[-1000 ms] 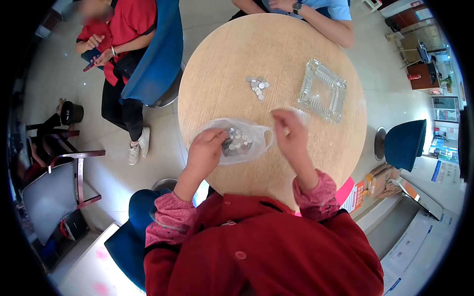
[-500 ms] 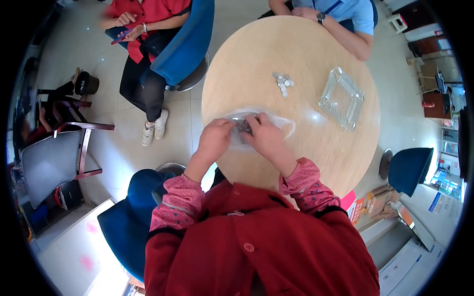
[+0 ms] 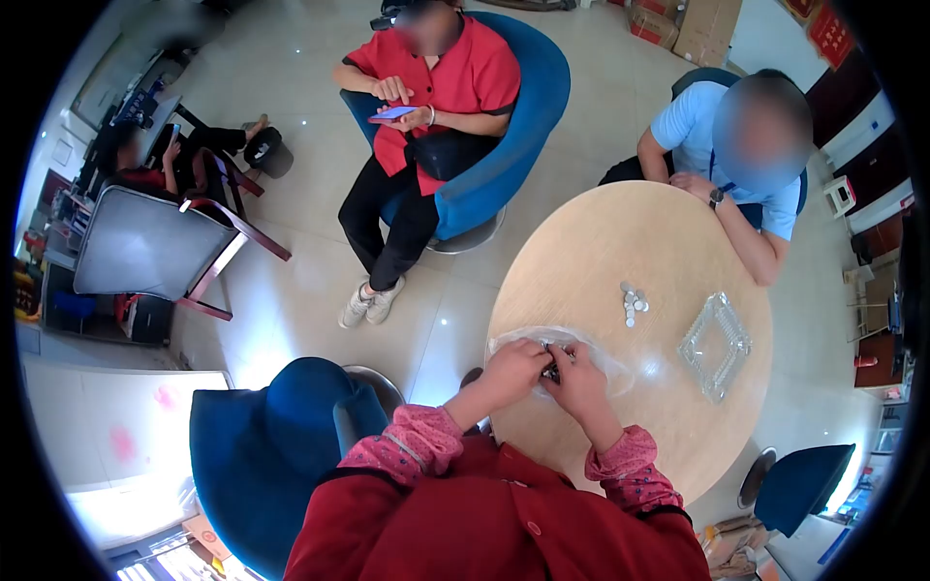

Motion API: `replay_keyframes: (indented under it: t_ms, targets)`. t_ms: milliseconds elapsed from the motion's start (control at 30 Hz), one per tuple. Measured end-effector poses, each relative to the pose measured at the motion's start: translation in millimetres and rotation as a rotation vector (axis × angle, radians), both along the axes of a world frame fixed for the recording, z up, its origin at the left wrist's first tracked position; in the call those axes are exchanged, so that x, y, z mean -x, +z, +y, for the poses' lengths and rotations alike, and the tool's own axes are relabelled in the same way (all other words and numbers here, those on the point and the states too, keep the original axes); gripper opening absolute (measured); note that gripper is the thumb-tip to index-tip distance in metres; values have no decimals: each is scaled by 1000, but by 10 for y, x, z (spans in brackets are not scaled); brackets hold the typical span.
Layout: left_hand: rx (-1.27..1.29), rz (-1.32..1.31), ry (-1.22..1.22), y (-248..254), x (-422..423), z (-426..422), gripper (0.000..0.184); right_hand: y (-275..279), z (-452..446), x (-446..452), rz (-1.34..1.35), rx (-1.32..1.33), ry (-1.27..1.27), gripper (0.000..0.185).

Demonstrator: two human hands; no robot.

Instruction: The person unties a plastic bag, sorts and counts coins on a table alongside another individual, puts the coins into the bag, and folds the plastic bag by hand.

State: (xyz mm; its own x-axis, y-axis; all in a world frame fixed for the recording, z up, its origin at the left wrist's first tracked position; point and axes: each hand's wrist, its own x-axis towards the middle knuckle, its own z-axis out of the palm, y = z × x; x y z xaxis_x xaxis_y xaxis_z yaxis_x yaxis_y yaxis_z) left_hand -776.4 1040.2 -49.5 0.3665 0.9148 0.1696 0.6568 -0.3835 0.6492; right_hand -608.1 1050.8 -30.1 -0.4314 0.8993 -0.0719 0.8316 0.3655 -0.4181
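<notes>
Loose coin cluster is seen on the table beyond and to the right of both hands, well apart from the glass dish, its long axis run roughly near-to-far; it is more closely approached by the right hand than by the left hand. Bagged coins are bracketed between the fingertips, directly at both hands, with the plastic bag spread crosswise beneath them. Fingers of both hands are curled inward; whether coins or bag film are gripped cannot be told.
</notes>
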Motion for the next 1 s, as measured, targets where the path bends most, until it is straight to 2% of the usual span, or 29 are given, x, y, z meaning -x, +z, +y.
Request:
replay_keyframes:
  t_ms: [100,167,200,367,433,500,700,733,800,833,900,1000]
  targets:
    - [28,40,-40,2,-54,-85,26,-42,-6,-7,-16,4,15,51]
    - [-186,52,-18,35,-105,-187,31,-149,-77,-10,-15,-1,37,50]
    - [-113,25,-67,32,-123,-328,36,-184,-31,-42,-26,-20,26,49]
    - [-58,-60,-101,307,-21,-730,39,-330,-103,-46,-11,-77,-71,43]
    - [-8,-87,-178,256,-17,-710,39,-416,-105,-34,-64,-72,-47,41]
    - [26,-103,-72,203,-21,-724,34,-398,-115,-37,-58,-94,-79,41]
    - [78,-158,-100,36,-114,-757,30,-312,-118,-43,-25,-88,-65,37]
    - [72,-138,-23,-20,-134,-791,30,-260,-114,-14,-41,-77,-75,36]
    - [18,-193,-114,-126,-163,-802,30,-242,-111,-18,64,-56,-83,33]
    - [9,-183,-64,-110,-148,-815,30,-291,-116,-23,76,-59,-32,33]
    - [36,-155,-175,-58,-156,-783,29,-361,-133,-78,36,-114,-49,30]
    - [82,-130,-155,-51,-174,-766,29,-380,-129,-115,51,-106,-38,29]
